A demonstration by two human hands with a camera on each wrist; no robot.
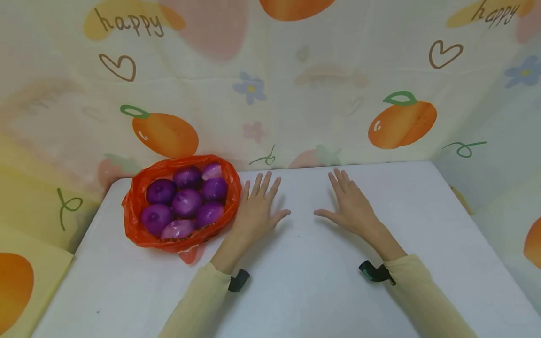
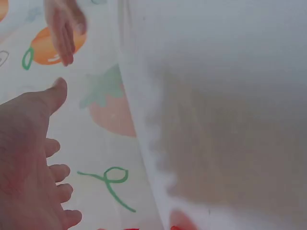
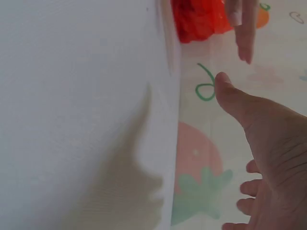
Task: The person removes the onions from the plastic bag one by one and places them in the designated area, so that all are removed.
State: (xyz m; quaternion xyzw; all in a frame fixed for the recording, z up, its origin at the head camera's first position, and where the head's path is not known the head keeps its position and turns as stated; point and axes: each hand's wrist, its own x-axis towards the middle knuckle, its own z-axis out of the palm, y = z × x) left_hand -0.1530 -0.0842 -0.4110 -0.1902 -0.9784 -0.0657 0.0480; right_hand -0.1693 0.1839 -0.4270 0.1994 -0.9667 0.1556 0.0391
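Both hands are held palm down above the white table, fingers straight and spread, thumbs pointing toward each other. The left hand [image 1: 255, 209] holds nothing and overlaps the right edge of a red plastic bag [image 1: 134, 230] in the head view. Inside the bag's rolled-down opening lie several purple onions [image 1: 187, 203], shiny and round. To the right, the right hand [image 1: 352, 206] is empty too, apart from any object. In the left wrist view the left palm [image 2: 21, 163] shows with its thumb out; the right palm [image 3: 276, 153] appears likewise in the right wrist view.
A white table [image 1: 304, 291] spreads under both arms. Behind it hangs a pale cloth [image 1: 287, 94] printed with oranges, hearts and flowers, which also covers the sides. Dark bands with small devices [image 1: 375, 272] sit at both wrists, by the cream sleeves.
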